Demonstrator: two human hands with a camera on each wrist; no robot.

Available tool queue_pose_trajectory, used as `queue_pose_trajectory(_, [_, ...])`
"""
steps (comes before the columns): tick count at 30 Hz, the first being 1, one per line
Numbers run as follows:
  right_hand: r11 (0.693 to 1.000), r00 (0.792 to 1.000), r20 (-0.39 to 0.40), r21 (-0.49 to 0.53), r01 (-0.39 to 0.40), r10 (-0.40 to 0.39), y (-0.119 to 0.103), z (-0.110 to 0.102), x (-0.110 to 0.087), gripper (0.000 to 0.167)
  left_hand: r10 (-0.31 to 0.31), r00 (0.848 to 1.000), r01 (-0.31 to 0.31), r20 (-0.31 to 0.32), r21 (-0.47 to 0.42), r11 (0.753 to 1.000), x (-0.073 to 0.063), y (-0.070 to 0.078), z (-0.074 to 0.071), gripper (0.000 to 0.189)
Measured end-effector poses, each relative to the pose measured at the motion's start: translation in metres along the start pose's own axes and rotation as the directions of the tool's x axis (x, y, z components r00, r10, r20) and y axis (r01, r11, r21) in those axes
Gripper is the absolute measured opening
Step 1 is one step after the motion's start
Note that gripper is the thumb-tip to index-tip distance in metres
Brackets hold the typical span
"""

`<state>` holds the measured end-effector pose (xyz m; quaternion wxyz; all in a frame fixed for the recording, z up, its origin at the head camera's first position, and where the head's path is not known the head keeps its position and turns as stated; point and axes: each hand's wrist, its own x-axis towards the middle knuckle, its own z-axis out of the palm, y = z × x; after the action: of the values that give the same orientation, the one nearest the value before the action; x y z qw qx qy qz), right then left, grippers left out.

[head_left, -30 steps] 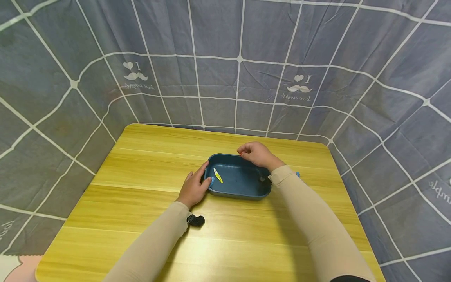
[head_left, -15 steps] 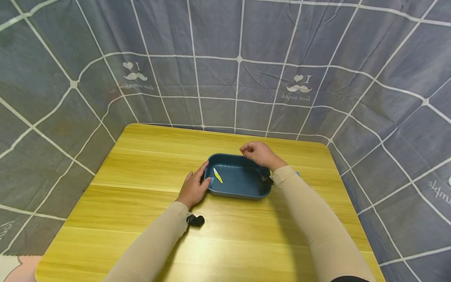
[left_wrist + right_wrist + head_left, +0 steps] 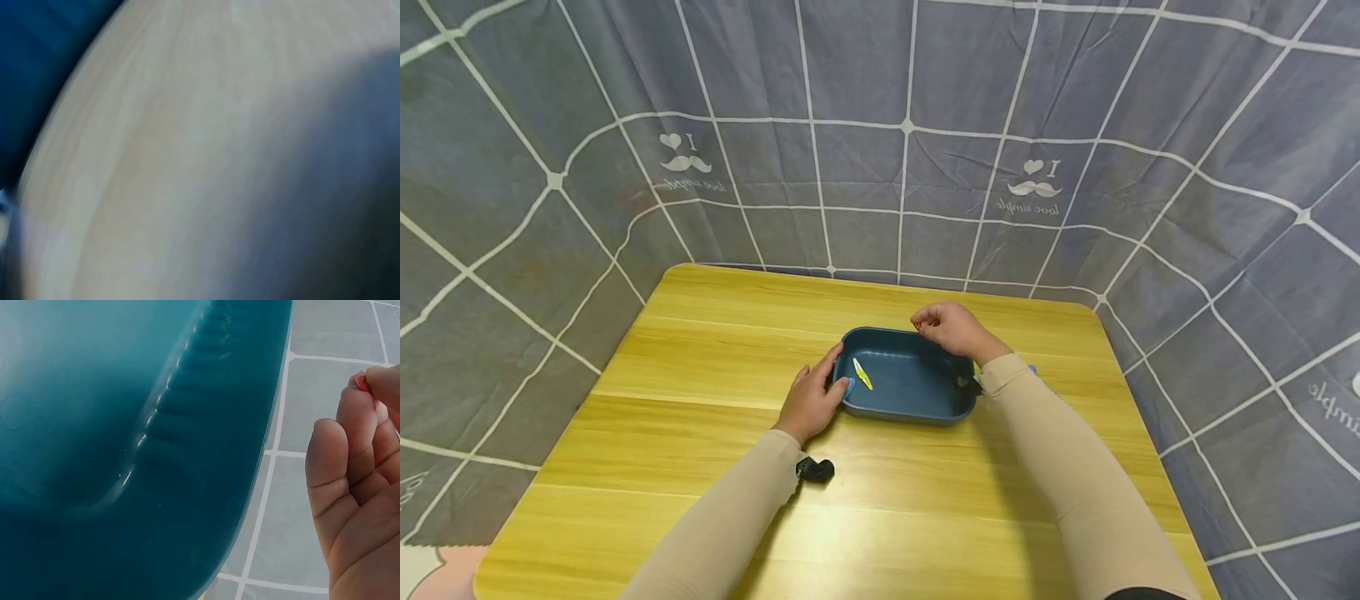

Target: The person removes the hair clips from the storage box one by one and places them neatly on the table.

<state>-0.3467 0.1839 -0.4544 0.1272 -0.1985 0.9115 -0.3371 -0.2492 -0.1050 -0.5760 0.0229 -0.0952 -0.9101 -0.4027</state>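
A dark blue-green plastic basin (image 3: 910,387) stands on the wooden table, and its wall fills much of the right wrist view. Inside, near its left end, lies a slim yellow-and-white hair clip (image 3: 862,373). My left hand (image 3: 808,404) grips that end, thumb over the rim. At the thumb tip shows a light-blue piece (image 3: 851,387); I cannot tell whether it belongs to the basin. Over the far rim, my right hand (image 3: 953,327) pinches a small red object (image 3: 360,382) between thumb and fingertip, mostly hidden by the fingers.
The yellow wood-grain table (image 3: 715,367) spreads around the basin. Just beyond the right sleeve a small blue thing (image 3: 1033,369) peeks out, largely covered. A grey checked cloth (image 3: 865,167) hangs behind and at both sides. A black wrist camera (image 3: 816,471) sits by the left cuff.
My right hand has shifted slightly to the right, still pinching the red object. The left hand, basin and yellow clip keep their places.
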Motion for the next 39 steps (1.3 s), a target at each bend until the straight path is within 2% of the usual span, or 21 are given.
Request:
queue_pose_trajectory(15, [0.997,0.997,-0.013,0.033,-0.076,0.076,0.011,-0.007,-0.006,0.034,-0.004,1.0,0.004,0.007,-0.003,1.0,-0.001,0.0,-0.001,0.065])
queue_pose_trajectory(39, [0.997,0.997,-0.028,0.016,-0.069,0.07,0.023,-0.011,-0.018,0.033,-0.011,1.0,0.011,0.01,-0.003,1.0,-0.001,0.0,-0.001,0.066])
